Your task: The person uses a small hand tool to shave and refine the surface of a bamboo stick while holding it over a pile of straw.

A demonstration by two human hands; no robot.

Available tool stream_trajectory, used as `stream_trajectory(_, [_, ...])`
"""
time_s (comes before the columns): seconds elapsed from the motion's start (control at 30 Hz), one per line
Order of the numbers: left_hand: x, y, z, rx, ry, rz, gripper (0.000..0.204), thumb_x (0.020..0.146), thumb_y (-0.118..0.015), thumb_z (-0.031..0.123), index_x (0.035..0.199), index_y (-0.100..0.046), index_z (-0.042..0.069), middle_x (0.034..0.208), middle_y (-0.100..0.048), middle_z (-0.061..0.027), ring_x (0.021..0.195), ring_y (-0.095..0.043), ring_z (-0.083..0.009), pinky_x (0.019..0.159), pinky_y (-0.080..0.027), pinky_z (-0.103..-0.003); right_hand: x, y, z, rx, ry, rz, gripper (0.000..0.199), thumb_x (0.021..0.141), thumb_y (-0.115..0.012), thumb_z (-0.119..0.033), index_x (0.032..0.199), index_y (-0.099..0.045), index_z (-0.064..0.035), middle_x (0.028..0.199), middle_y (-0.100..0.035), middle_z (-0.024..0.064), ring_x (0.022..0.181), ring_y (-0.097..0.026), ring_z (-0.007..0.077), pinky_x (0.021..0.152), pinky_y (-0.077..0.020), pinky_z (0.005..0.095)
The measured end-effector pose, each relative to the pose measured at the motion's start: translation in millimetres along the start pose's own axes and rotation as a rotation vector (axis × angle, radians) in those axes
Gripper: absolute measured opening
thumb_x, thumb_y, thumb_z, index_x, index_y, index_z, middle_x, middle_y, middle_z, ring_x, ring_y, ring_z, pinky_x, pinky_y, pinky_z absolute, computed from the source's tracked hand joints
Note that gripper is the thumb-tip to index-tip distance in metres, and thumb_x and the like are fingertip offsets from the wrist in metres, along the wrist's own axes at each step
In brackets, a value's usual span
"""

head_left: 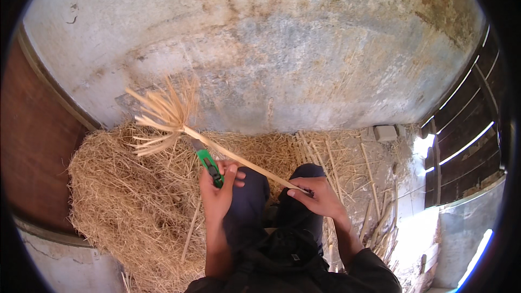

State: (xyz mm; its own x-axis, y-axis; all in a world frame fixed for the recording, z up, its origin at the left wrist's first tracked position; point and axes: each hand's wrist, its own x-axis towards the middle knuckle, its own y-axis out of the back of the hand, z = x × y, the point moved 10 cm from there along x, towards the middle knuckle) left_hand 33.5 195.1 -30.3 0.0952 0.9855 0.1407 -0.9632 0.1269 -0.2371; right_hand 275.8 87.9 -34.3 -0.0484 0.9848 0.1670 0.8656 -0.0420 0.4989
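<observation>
My left hand [218, 187] is closed round a green utility knife [209, 167], its blade pointing up and away from me. The blade lies against a pale wooden stick [244, 161], just below where its far end splits into a fan of thin strips and curled shavings [168, 109]. My right hand [317, 195] grips the stick's near end over my right knee. Between the hands the stick slants from upper left to lower right. Part of the knife handle is hidden behind my left fingers.
A big heap of straw-like shavings [130, 201] lies at my left. Several loose sticks [372, 176] lie on the floor at right, with a grey block [385, 133] by the wall. A stained wall [260, 54] stands ahead, a brown panel [38, 146] at left, dark slats [467, 125] at right.
</observation>
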Motion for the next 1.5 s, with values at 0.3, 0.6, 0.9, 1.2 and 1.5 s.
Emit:
stream_trajectory(0.3, [-27.5,-13.5,59.5,0.894,-0.356,-0.113,0.027,0.096,-0.084,0.013,0.109,-0.065,-0.001,0.09,-0.067,-0.0116,0.087,-0.066,-0.0327,0.09,-0.052,-0.045,16.2,12.0,-4.1,-0.233,0.158,-0.139,0.024,0.1,-0.081,-0.029,0.114,-0.084,-0.0103,0.09,-0.078,0.0099,0.075,-0.075,0.0274,0.065,-0.055,0.0387])
stream_trajectory(0.6, [-22.9,-12.6,2.9,1.038,-0.038,-0.459,0.04,0.099,-0.083,0.035,0.107,-0.067,0.0,0.083,-0.071,-0.0169,0.081,-0.072,-0.044,0.075,-0.055,-0.052,21.4,23.6,-0.2,-0.214,0.076,-0.366,0.024,0.099,-0.08,-0.032,0.113,-0.085,-0.0131,0.095,-0.081,0.0078,0.079,-0.077,0.0281,0.072,-0.0567,0.0405])
stream_trajectory(0.9, [-25.3,-39.9,15.7,0.995,-0.133,-0.446,0.034,0.097,-0.086,0.028,0.1,-0.065,0.001,0.075,-0.066,-0.0155,0.068,-0.07,-0.0387,0.063,-0.052,-0.046,15.8,47.8,-37.1,-0.372,0.188,0.144,0.034,0.092,-0.087,-0.037,0.117,-0.082,-0.0149,0.109,-0.074,0.0036,0.111,-0.07,0.0246,0.105,-0.0431,0.0434])
stream_trajectory(1.2, [-50.5,-81.2,10.6,0.967,-0.125,-0.543,0.038,0.102,-0.078,0.032,0.114,-0.059,0.001,0.09,-0.072,-0.0232,0.084,-0.072,-0.0492,0.069,-0.055,-0.057,15.5,8.3,-62.1,-0.296,0.25,0.354,0.035,0.085,-0.093,-0.031,0.103,-0.075,-0.0075,0.104,-0.073,0.0069,0.109,-0.07,0.0274,0.107,-0.0399,0.0454])
stream_trajectory(1.5, [-54.0,-71.4,31.8,0.921,-0.23,-0.531,0.05,0.094,-0.089,0.029,0.128,-0.06,0.005,0.094,-0.073,-0.0165,0.085,-0.076,-0.0384,0.073,-0.057,-0.047,19.0,7.8,-37.8,0.099,0.103,0.382,0.021,0.096,-0.084,-0.016,0.105,-0.069,-0.0045,0.099,-0.074,0.0095,0.101,-0.074,0.03,0.095,-0.0536,0.0447])
